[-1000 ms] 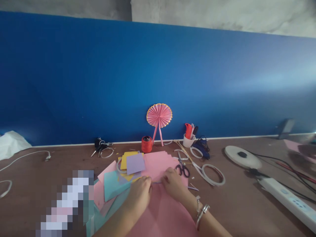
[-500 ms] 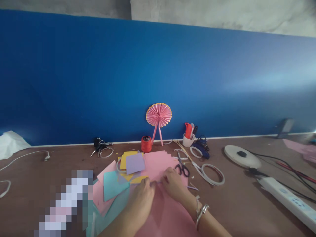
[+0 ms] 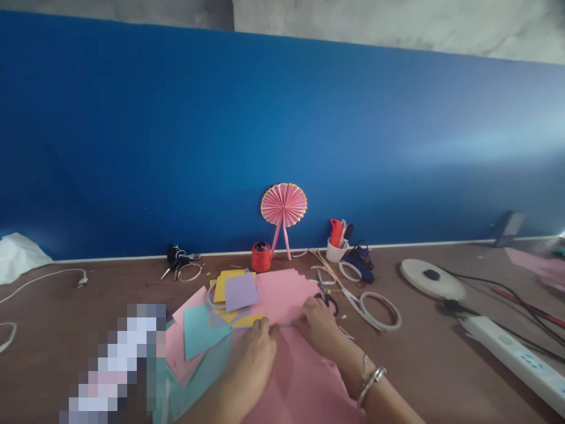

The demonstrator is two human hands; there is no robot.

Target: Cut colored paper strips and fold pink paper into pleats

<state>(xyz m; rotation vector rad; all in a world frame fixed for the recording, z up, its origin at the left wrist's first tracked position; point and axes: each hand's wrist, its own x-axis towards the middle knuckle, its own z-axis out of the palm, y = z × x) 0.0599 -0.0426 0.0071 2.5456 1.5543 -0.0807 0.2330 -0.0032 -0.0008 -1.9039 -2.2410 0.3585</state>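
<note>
A large pink paper sheet (image 3: 304,388) lies in front of me, its far edge running between my hands with a thin purple line along it. My left hand (image 3: 255,353) is closed at the left part of that edge, fingers curled down on it. Farther right, my right hand (image 3: 318,324) pinches the same edge; its fingertips are partly hidden. Just behind my right hand are dark-handled scissors (image 3: 334,303), partly covered. Beyond the edge lies more pink paper (image 3: 282,294). Purple paper (image 3: 241,292), yellow paper (image 3: 249,321) and light blue paper (image 3: 203,333) lie left of it.
A pleated pink paper fan (image 3: 283,206) stands against the blue panel (image 3: 176,135), beside a red container (image 3: 261,257). A white cup (image 3: 336,251) holds pens. Coiled white cord (image 3: 384,312), a round white lid (image 3: 430,280) and a power strip (image 3: 507,353) are at right; keys (image 3: 177,259) lie at left.
My right hand has shifted slightly right along the paper edge and now covers part of the scissors. The sheet's right side has bulged outward near my wrist. My left hand stays in place.
</note>
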